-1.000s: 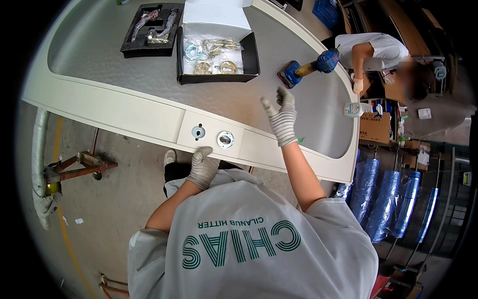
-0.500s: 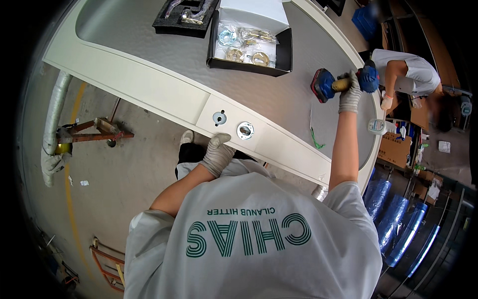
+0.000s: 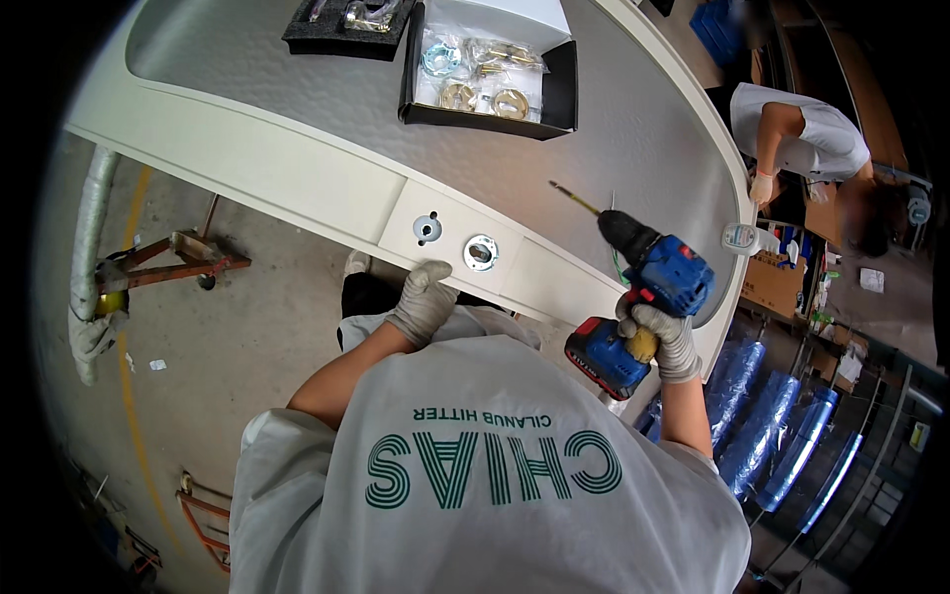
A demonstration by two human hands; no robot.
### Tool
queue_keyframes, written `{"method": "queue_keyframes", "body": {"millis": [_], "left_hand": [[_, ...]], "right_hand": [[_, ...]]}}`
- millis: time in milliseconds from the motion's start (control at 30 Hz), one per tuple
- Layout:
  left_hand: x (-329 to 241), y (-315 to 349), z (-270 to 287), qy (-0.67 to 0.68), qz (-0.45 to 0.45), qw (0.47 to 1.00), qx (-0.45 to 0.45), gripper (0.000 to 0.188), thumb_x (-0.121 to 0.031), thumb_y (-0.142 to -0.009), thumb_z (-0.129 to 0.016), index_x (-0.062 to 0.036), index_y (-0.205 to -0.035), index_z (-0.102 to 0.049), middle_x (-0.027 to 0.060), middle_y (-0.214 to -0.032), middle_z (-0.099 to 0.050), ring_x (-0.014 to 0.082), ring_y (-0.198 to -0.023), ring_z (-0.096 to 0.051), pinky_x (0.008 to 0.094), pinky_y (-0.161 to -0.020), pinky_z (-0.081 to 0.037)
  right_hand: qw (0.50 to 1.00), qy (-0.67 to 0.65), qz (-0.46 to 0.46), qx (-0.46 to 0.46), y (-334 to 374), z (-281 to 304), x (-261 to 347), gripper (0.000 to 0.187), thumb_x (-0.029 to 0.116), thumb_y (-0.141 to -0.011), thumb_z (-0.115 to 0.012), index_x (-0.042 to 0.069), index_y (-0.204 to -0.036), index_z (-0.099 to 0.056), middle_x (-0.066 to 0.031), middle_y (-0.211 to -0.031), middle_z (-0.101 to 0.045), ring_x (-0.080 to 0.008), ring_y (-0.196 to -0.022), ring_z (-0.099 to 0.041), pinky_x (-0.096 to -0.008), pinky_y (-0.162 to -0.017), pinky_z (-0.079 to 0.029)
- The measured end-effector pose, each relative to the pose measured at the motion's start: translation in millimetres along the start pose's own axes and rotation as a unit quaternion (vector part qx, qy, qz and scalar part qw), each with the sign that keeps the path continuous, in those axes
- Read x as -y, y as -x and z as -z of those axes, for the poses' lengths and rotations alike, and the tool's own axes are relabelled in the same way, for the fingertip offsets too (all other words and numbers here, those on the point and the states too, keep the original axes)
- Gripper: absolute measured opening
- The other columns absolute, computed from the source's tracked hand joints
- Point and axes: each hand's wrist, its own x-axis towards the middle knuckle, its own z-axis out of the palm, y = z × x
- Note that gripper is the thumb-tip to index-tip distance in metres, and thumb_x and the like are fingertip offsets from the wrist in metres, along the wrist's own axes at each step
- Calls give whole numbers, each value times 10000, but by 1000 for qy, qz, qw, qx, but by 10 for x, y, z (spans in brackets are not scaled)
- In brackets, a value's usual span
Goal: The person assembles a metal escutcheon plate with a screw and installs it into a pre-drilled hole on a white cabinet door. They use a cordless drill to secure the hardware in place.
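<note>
In my gloved right hand (image 3: 661, 339) is a blue and black cordless drill (image 3: 675, 275), gripped by its yellowish handle. Its long bit points up and left over the frosted glass (image 3: 327, 89). My gloved left hand (image 3: 424, 305) is closed on the near edge of the cream door (image 3: 287, 158), just below two fittings. One is a notched round hole (image 3: 427, 229); to its right sits a metal mounting ring (image 3: 481, 253) with a dark slot in the middle. Farther off on the glass stands an open box (image 3: 490, 129) holding bagged hardware, including gold-coloured rings (image 3: 510, 104).
A black foam tray (image 3: 341, 42) with metal parts lies at the far left of the box. A white bottle (image 3: 742, 238) stands by the right edge. A co-worker (image 3: 802, 129) bends beyond it. Blue-wrapped rolls (image 3: 757, 426) and a rusty stand (image 3: 183, 259) are beside the door.
My right hand has brought the drill nearer to me and turned it, so the bit now shows pointing left. The left hand stays at the door's edge. The view has shifted slightly.
</note>
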Motion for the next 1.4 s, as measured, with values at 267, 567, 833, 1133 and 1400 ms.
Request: {"method": "queue_keyframes", "body": {"millis": [267,567,833,1133,1400], "left_hand": [[20,-44,206,-28,12,999,38,475,-139,-721,-572,67,-1144,-508,119,-1197,-551,242,-1153,-511,404,-1076,-344],[269,-150,665,5,12,1000,7,308,-160,-743,-574,32,-983,-570,91,-1099,-572,215,-1104,-515,372,-1043,-358],[198,-134,561,-36,32,999,-11,249,-153,-757,-567,33,-919,-602,104,-1100,-596,208,-1121,-518,372,-1064,-343],[158,-117,494,-26,19,999,39,230,-152,-765,-558,42,-882,-600,103,-1051,-607,209,-1091,-532,370,-1055,-357],[139,-138,598,-6,33,997,66,148,-141,-776,-549,5,-754,-564,62,-882,-588,179,-974,-549,355,-1002,-394]], "right_hand": [[959,266,-33,90,322,-177,-280,327,126,-701,-688,89,-1022,-636,-59,-886,-644,-220,-797,-603,-337,-744,-499],[957,281,-38,54,347,-391,-240,319,133,-706,-655,71,-1019,-638,-75,-887,-637,-254,-825,-606,-361,-770,-494],[982,180,-43,29,342,-455,-234,332,26,-709,-692,37,-1029,-604,-28,-795,-609,-106,-639,-566,-258,-558,-479],[987,151,-46,22,370,-548,-185,307,17,-712,-676,36,-1011,-607,-30,-759,-608,-112,-628,-569,-261,-551,-481],[982,177,-62,32,327,-529,-186,296,3,-702,-671,33,-990,-606,-31,-743,-599,-122,-598,-566,-267,-543,-484]]}}
